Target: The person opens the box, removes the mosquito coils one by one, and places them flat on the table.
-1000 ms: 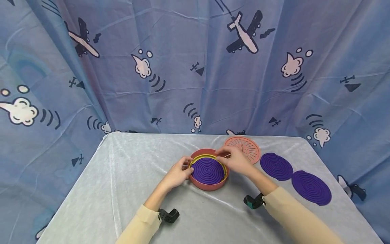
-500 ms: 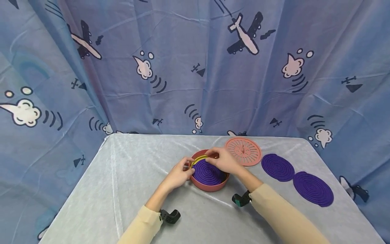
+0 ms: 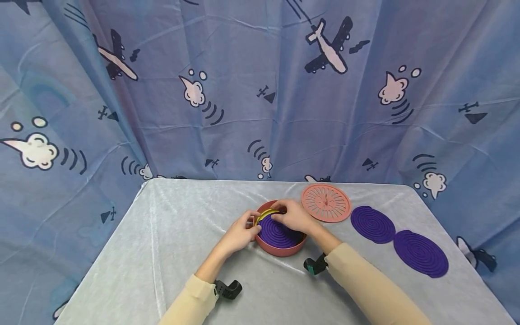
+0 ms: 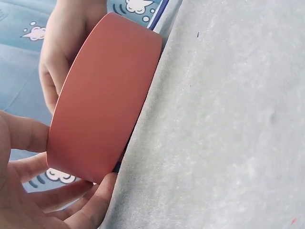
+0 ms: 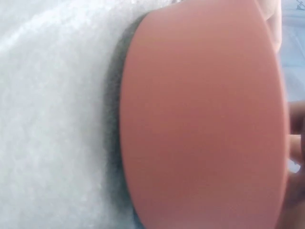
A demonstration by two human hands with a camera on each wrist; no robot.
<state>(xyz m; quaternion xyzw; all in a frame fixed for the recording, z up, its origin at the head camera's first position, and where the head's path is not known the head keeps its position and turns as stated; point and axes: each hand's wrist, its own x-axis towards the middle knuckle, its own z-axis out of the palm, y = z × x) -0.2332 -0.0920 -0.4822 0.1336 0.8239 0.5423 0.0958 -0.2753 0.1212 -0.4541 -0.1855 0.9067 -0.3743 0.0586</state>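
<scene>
A round terracotta-coloured mosquito coil box stands uncovered on the table. Inside lies a purple mosquito coil, with part of a yellow ring showing along its back left edge. My left hand grips the left side of the box, its fingers spread round the wall in the left wrist view. Over the back of the box, my right hand reaches in with bent fingers and thumb at the edge of the coil and ring. Its fingertips are partly hidden. The right wrist view shows mostly the box wall.
A slotted terracotta lid lies behind and to the right of the box. Farther right, two more purple coils lie side by side on the pale tablecloth. A blue patterned curtain hangs behind the table.
My right hand has moved left from the right rim to the back of the box, uncovering the lid. My left hand keeps its grip on the box's left side.
</scene>
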